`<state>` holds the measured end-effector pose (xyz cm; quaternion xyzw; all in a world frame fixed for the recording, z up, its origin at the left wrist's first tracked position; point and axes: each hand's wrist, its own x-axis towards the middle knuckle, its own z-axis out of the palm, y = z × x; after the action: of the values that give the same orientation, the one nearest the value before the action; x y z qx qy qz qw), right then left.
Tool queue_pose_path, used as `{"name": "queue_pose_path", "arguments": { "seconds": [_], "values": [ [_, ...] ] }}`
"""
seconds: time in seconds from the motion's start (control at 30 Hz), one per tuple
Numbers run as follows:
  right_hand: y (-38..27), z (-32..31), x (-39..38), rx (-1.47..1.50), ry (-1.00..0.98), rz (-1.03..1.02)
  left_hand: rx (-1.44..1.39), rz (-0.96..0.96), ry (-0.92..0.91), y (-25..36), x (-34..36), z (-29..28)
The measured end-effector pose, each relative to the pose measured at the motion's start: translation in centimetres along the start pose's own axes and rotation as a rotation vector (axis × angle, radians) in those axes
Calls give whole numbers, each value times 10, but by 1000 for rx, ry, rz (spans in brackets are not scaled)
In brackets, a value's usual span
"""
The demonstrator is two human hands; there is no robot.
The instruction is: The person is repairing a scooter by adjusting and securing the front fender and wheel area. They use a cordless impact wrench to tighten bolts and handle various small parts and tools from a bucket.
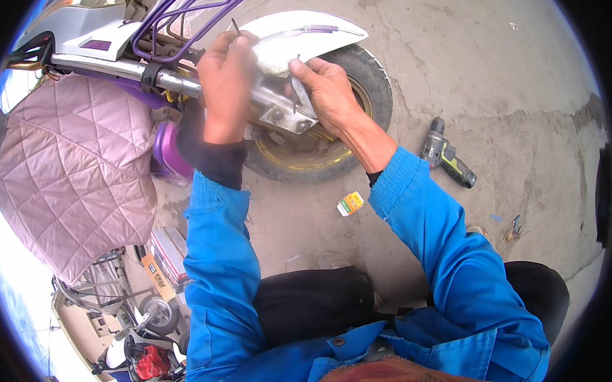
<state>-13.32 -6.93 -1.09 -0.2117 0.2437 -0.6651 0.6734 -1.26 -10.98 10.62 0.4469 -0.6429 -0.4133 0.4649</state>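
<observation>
My left hand [227,80], slightly blurred, is closed above the metal arm beside the scooter's rear wheel. A thin dark rod [235,27] sticks up from its fingertips. To the right, my right hand [331,94] pinches a small flat grey piece [300,92] between thumb and fingers, and I cannot make out its exact kind. Beneath both hands lies the silver metal arm [282,113] with bolts at its end. Behind them is the white mudguard [280,52], with a purple ribbed section [320,29] along its top. The black tyre [380,86] curves round to the right.
A cordless drill [444,152] lies on the concrete to the right. Nearer me is a small yellow-and-white box [350,204]. A purple rack [191,15] rises over the scooter. A pink quilted cover [78,163] hangs at left, above cardboard boxes [163,260].
</observation>
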Motion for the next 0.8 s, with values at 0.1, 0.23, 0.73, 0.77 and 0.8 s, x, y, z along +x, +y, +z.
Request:
{"name": "queue_pose_path", "arguments": {
  "seconds": [0.1, 0.23, 0.73, 0.77, 0.8],
  "values": [
    [2, -1, 3, 27, -3, 11, 88, 64, -3, -5, -10, 2],
    [5, -7, 5, 20, 4, 26, 324, 248, -45, -23, -32, -8],
    [9, 2, 6, 61, 41, -46, 961, 909, -202, -41, -41, -16],
    [9, -2, 5, 73, 15, -46, 898, 858, -193, -38, -43, -14],
    [10, -7, 4, 85, -10, -47, 835, 806, -185, -31, -48, -11]
  ]
}}
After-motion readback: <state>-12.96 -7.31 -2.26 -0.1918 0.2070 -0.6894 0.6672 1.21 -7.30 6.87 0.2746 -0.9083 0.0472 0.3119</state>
